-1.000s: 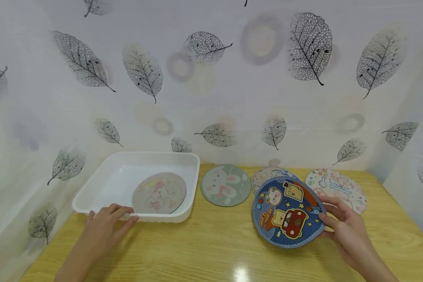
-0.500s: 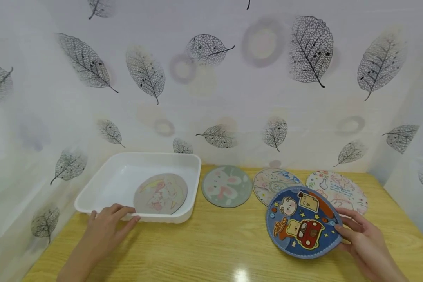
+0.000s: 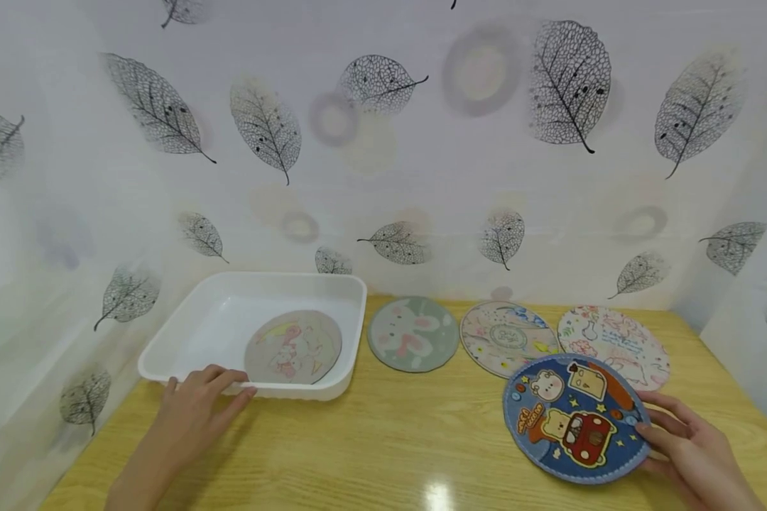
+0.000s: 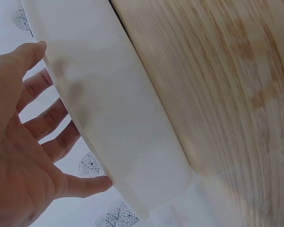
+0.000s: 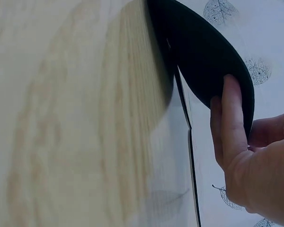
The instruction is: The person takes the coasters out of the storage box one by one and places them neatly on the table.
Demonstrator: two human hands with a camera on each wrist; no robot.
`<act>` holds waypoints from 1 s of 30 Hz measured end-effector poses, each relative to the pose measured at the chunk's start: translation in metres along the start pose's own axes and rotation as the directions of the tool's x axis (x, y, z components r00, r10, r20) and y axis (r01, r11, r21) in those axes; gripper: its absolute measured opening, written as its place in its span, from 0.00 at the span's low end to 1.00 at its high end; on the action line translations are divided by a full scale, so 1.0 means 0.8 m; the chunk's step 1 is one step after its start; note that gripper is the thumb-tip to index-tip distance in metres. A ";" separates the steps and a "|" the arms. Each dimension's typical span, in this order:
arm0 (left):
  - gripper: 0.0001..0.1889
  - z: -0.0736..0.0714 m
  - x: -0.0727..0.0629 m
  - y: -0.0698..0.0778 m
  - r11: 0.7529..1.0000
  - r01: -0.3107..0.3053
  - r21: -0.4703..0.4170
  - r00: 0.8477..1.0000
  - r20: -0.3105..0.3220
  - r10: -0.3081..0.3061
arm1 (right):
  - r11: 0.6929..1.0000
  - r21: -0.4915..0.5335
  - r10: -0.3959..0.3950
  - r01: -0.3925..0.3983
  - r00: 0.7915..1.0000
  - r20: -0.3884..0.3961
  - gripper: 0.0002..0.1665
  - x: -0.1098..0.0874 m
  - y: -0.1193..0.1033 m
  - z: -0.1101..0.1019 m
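A round blue mouse pad [image 3: 575, 419] with a cartoon bear and red car hangs tilted at the front right. My right hand [image 3: 693, 443] pinches its right edge, thumb on the printed face and fingers underneath. The right wrist view shows its black underside [image 5: 208, 52], with a fingertip pressed on it. At left, my left hand [image 3: 198, 408] holds the near rim of a white plastic tray [image 3: 351, 312]; in the left wrist view its fingers reach over the rim [image 4: 92, 146]. Inside the tray, a pale pinkish round mouse pad [image 3: 294, 348] leans against the right part.
Along the back of the wooden table [image 3: 383, 447] lie a green rabbit mouse pad [image 3: 412, 334], a floral one [image 3: 505, 337] and a white-pink one [image 3: 613, 348]. The blue pad partly covers the latter two in view. A leaf-patterned curtain [image 3: 422, 170] stands behind.
The right hand has carried the blue mouse pad rightward and toward the front, uncovering more of the floral pad. The left hand stays on the tray rim.
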State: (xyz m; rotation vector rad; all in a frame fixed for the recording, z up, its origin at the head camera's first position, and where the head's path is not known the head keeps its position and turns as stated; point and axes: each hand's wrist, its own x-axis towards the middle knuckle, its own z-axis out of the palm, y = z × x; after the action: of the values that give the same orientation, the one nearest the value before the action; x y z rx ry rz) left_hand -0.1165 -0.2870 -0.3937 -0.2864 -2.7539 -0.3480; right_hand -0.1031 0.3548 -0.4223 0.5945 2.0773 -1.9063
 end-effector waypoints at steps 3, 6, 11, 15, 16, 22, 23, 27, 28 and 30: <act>0.13 -0.001 0.000 0.000 1.000 0.003 0.002 1.000 0.003 -0.003 | 0.999 -0.031 0.017 -0.018 1.000 -0.016 0.28 -0.001 0.002 -0.003; 0.13 -0.001 -0.001 0.001 1.000 0.006 0.004 1.000 0.009 -0.006 | 0.995 -0.098 0.030 -0.034 0.999 -0.044 0.34 -0.002 0.003 -0.005; 0.12 0.001 -0.002 0.000 1.000 -0.007 0.001 1.000 -0.006 0.007 | 0.964 -0.262 0.033 -0.055 0.996 -0.088 0.44 0.000 0.007 -0.008; 0.12 0.002 -0.002 0.000 1.000 -0.009 -0.004 1.000 -0.019 0.009 | 0.932 -0.355 0.034 -0.072 0.993 -0.112 0.46 0.000 0.010 -0.010; 0.12 0.002 -0.001 0.000 1.000 -0.007 -0.003 1.000 -0.020 0.007 | 0.925 -0.374 0.036 -0.074 0.993 -0.109 0.47 -0.001 0.010 -0.010; 0.12 0.001 0.000 0.001 1.000 0.003 0.000 1.000 -0.006 -0.003 | 0.895 -0.441 0.040 -0.067 0.997 -0.068 0.45 -0.005 0.011 -0.014; 0.13 0.001 0.000 0.001 1.000 0.005 0.000 1.000 -0.004 -0.005 | 0.895 -0.441 0.043 -0.066 0.997 -0.064 0.45 -0.005 0.011 -0.015; 0.13 0.000 0.000 0.002 1.000 0.005 -0.001 1.000 -0.003 -0.005 | 0.904 -0.420 0.062 -0.080 0.996 -0.057 0.44 -0.007 0.011 -0.015; 0.13 0.000 0.000 0.002 1.000 0.007 -0.002 1.000 0.000 -0.007 | 0.907 -0.411 0.069 -0.087 0.996 -0.058 0.44 -0.007 0.011 -0.014; 0.13 -0.001 0.000 0.002 1.000 0.011 -0.006 1.000 0.008 -0.011 | 0.910 -0.404 0.079 -0.096 0.995 -0.059 0.43 -0.008 0.011 -0.014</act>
State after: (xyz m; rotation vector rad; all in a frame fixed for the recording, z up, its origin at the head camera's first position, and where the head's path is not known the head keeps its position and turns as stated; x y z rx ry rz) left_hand -0.1161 -0.2855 -0.3928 -0.2743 -2.7638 -0.3584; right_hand -0.0924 0.3657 -0.4263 0.6160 2.3346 -1.3602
